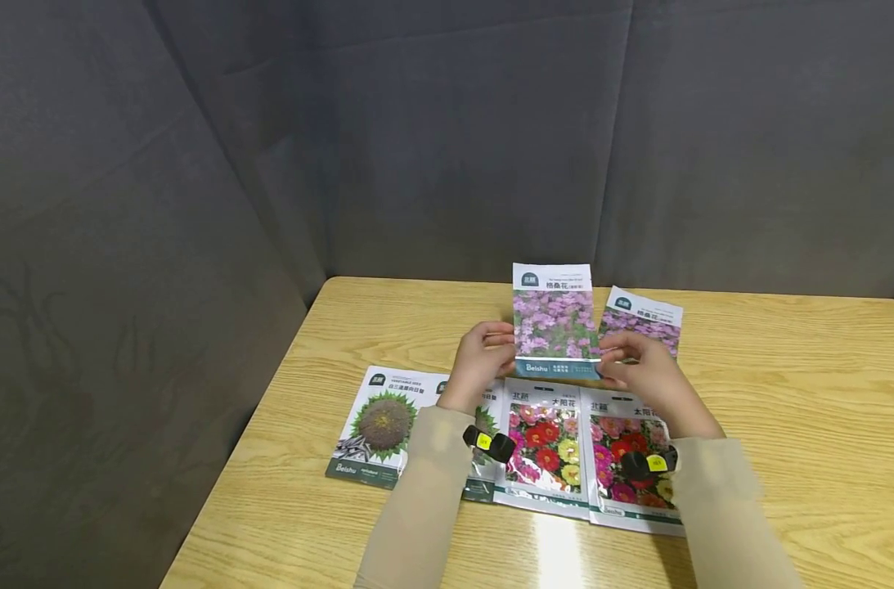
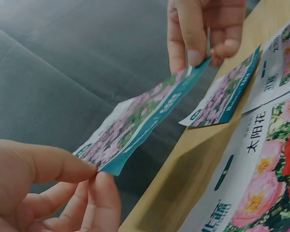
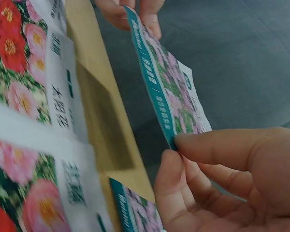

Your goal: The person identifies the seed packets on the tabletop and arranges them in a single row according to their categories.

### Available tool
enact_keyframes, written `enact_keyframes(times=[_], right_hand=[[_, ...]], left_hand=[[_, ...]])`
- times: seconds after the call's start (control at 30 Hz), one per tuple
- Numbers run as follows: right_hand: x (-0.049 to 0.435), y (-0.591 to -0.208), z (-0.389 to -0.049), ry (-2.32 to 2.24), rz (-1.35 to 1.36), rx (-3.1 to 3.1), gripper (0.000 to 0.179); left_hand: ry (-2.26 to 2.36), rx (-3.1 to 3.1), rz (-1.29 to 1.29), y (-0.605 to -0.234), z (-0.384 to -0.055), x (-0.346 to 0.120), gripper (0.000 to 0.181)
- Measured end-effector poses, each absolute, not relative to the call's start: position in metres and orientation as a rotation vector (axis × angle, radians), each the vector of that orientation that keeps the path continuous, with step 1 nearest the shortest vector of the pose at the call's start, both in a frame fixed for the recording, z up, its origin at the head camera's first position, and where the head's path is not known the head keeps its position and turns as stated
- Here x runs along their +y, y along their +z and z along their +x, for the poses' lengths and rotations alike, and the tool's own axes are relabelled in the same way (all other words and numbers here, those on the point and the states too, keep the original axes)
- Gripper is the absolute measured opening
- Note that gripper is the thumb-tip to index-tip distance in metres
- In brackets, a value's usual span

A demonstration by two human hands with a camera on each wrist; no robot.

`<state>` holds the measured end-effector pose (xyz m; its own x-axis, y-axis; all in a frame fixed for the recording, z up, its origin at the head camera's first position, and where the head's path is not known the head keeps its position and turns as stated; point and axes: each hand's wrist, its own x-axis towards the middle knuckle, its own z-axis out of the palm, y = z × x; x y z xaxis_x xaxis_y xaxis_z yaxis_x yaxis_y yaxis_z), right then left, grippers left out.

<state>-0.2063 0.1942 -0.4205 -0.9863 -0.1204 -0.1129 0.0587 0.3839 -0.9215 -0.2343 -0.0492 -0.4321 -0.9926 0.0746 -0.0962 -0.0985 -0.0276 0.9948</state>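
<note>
Head view: the pink-flowered packet [image 1: 553, 323] is being held up over the desk [image 1: 800, 393], printed face turning toward the wearer; the left hand [image 1: 485, 360] is pinching its lower left corner, the right hand [image 1: 641, 368] its lower right; the hands are standing apart, the packet spanning between them; handling note: both pinches should be bearing lightly and evenly, since the thin sheet is probably flexing easily and its lower edge is already waving slightly; a second pink-flowered packet [image 1: 645, 317] is lying behind the right hand, partly hidden; nearer the wearer, two sunflower packets [image 1: 384, 421] and two red-flowered packets [image 1: 544, 446] are forming a row under the forearms; the desk is showing pale wood grain and a bright glare patch; dark cloth [image 1: 447, 147] is hanging behind and at left.
</note>
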Motion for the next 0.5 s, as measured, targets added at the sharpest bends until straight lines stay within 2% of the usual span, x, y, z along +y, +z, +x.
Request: enact_keyframes(times=[0.23, 0.5], right_hand=[[0.216, -0.412, -0.191, -1.56, -0.118, 2.53, 0.031], [0.245, -0.408, -0.174, -1.509, -0.139, 2.465, 0.026]], left_hand=[[2.096, 2.101, 0.107, -0.43, -0.227, -0.037, 0.031], [1.954, 2.131, 0.234, -0.428, -0.212, -0.022, 0.021]])
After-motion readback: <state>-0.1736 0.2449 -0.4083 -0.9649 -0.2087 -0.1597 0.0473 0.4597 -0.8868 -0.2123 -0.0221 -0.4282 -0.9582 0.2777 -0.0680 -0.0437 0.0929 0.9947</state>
